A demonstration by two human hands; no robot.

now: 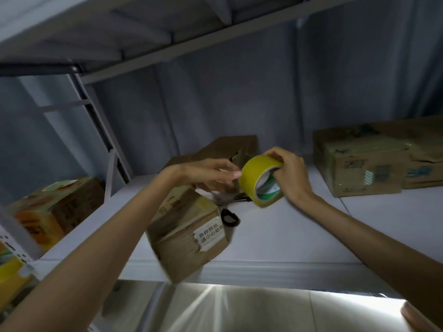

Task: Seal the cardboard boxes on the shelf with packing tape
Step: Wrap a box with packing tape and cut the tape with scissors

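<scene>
Gripping the yellow tape roll (260,179), the right hand (291,173) steadies it while left hand (211,173) fingertips pinch its edge.

1. Two bare forearms in view, entering from the lower left and lower right corners; no sleeves visible up to the frame edge.
2. Left hand (211,174): no glove, no watch or wristband; a small pale glint at one finger, too blurred to identify.
3. Right hand (291,173): no glove; wrist bare, fingers slender.
</scene>
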